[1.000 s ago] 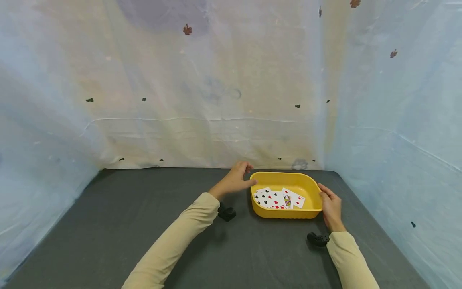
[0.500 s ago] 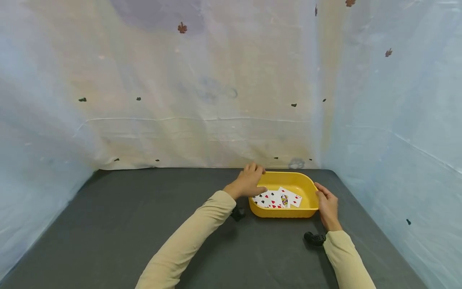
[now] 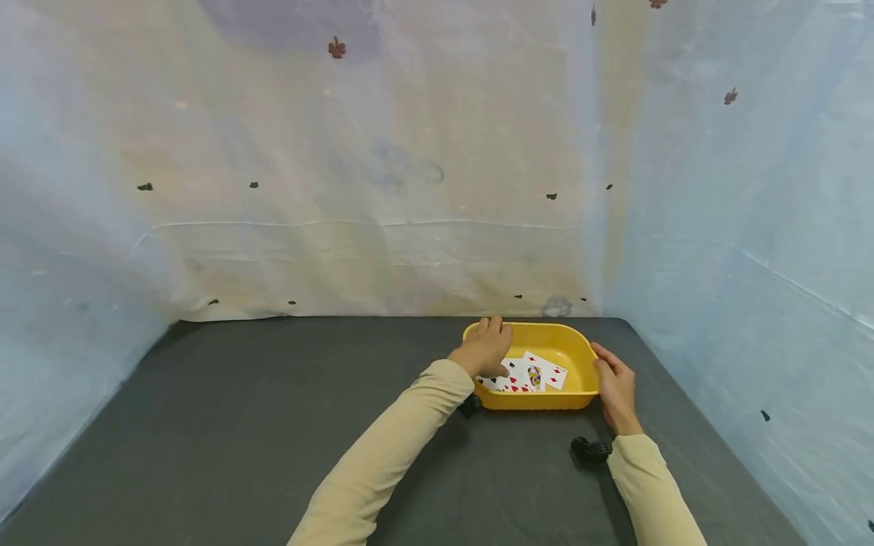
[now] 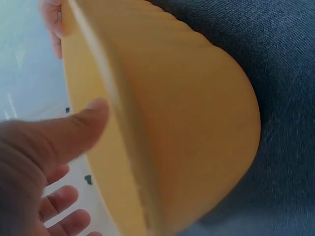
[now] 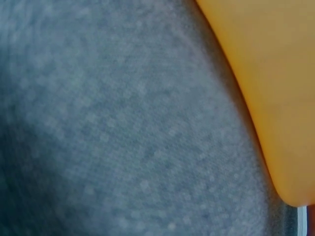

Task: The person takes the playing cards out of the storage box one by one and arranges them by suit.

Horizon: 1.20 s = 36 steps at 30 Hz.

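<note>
A yellow plastic basin stands on the dark table, with several playing cards lying face up inside it. My left hand is over the basin's left end, partly covering the cards. In the left wrist view its thumb reaches across the rim and its fingers are loosely bent; no card shows between them. At the basin's right end, my right hand grips the rim, thumb toward the inside. Only the basin's outer wall appears in the right wrist view.
The dark cloth-covered table extends to the left and front of the basin. A pale patterned sheet hangs right behind the basin, and a bluish sheet flanks the right side. A black wrist device sits below my right hand.
My left hand has moved right, from beside the basin's left rim to over its left end, covering part of the cards. The right hand keeps its grip; the view has shifted slightly.
</note>
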Each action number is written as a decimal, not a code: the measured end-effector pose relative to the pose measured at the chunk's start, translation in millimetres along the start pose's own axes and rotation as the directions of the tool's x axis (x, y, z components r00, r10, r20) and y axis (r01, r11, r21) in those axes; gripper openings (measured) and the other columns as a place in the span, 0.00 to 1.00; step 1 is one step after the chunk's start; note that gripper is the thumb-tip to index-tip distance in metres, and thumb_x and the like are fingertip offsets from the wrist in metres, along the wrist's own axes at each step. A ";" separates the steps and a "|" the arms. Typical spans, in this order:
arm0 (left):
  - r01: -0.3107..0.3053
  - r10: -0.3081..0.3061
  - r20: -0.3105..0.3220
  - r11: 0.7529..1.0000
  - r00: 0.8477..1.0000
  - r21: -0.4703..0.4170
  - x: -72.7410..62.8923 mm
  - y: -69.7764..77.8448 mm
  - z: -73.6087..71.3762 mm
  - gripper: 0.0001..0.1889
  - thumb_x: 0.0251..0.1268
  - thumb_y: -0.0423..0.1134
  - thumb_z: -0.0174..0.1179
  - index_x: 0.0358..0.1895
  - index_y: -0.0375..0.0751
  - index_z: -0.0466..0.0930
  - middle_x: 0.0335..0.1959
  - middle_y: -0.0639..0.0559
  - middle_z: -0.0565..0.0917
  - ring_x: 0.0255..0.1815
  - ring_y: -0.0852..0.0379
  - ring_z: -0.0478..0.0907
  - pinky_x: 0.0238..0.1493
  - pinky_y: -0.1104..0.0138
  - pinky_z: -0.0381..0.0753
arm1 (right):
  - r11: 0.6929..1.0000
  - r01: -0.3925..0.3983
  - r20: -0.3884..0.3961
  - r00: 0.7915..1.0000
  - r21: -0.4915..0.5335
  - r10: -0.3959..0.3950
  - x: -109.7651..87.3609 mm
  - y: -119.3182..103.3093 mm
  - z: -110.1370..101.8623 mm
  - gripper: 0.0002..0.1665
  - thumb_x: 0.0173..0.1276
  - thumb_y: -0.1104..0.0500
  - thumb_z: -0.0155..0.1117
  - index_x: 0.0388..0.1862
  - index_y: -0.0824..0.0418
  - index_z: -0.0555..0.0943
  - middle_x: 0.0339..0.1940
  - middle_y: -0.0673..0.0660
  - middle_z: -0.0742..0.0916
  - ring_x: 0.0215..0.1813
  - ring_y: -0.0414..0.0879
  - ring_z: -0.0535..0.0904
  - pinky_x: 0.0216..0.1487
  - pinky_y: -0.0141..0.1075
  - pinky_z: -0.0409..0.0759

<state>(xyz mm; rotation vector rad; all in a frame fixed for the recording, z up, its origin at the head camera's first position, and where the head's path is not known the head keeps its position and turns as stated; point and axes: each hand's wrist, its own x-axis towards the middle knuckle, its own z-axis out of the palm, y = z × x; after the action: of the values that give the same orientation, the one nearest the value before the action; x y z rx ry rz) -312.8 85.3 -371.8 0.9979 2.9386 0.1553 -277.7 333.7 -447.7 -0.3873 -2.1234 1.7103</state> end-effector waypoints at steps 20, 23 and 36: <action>0.169 -0.167 0.089 0.985 0.982 -0.015 3.5 14.8 21.6 0.21 0.56 0.35 0.71 0.49 0.46 0.70 0.49 0.49 0.64 0.51 0.52 0.61 0.49 0.64 0.67 | 0.999 0.048 -0.011 0.999 0.015 -0.047 -6.8 1.6 5.3 0.23 0.78 0.63 0.46 0.68 0.67 0.70 0.67 0.64 0.73 0.63 0.55 0.71 0.61 0.40 0.71; 0.185 -0.185 0.092 0.983 0.978 0.009 3.9 13.5 24.6 0.19 0.59 0.33 0.67 0.51 0.46 0.72 0.50 0.48 0.65 0.51 0.52 0.60 0.48 0.63 0.67 | 0.999 0.048 -0.015 0.999 0.023 -0.048 -8.3 0.8 8.2 0.22 0.78 0.63 0.46 0.68 0.68 0.71 0.67 0.64 0.74 0.63 0.55 0.71 0.60 0.38 0.72; 0.190 -0.198 0.134 0.979 0.971 0.067 -1.2 12.2 24.1 0.23 0.67 0.37 0.59 0.64 0.40 0.70 0.55 0.44 0.71 0.58 0.48 0.65 0.58 0.58 0.68 | 0.998 0.054 -0.033 0.998 0.016 -0.054 -12.1 2.8 10.1 0.22 0.77 0.64 0.48 0.67 0.67 0.72 0.67 0.63 0.74 0.65 0.54 0.70 0.64 0.44 0.67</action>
<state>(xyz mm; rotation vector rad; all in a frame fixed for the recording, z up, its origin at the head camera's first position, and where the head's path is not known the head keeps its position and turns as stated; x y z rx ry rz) -302.9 96.2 -394.6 0.6886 2.9020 0.0000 -271.7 320.1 -453.8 -0.3472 -2.0762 1.6799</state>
